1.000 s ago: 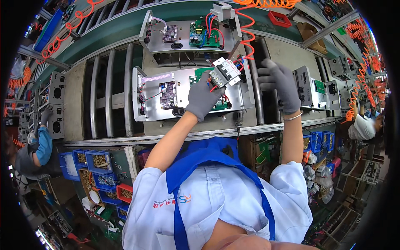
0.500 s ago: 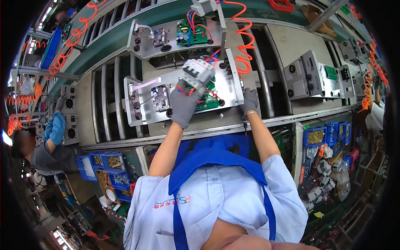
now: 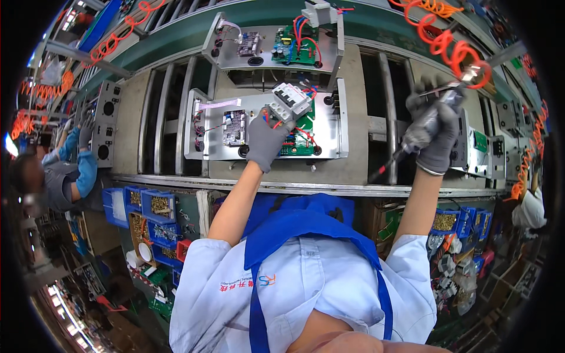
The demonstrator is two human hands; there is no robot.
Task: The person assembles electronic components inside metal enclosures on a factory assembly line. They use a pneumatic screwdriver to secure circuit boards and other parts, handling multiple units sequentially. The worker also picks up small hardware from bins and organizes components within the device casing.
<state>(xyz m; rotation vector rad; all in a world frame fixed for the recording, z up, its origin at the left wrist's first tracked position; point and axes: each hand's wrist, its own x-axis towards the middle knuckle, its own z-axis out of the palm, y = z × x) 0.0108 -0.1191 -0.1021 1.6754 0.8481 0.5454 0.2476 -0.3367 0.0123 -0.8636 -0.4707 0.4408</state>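
My left hand (image 3: 266, 141), in a grey glove, is closed around a grey-white circuit breaker (image 3: 289, 99) with a row of switch levers. The breaker is held tilted above an open metal chassis (image 3: 218, 101), and red and blue wires run close by it. In that chassis sit a small purplish board (image 3: 235, 127) and a green circuit board (image 3: 288, 150), the latter partly hidden by my hand and the breaker. Off to the right, my gloved right hand (image 3: 438, 129) grips a power screwdriver (image 3: 416, 139), smeared by motion, its thin bit slanting down-left.
Behind stands a second chassis (image 3: 268, 67) with its own breaker (image 3: 318, 13) on wires. An orange coiled hose (image 3: 438, 44) hangs at upper right. Grey-panelled units sit along the roller line to the right. Blue bins of brass parts (image 3: 160, 205) line the near side. A co-worker's hand (image 3: 86, 134) is at left.
My right hand has left the chassis's right edge, moved right and now holds the screwdriver. The breaker in my left hand has turned and sits slightly lower. The whole view has shifted somewhat.
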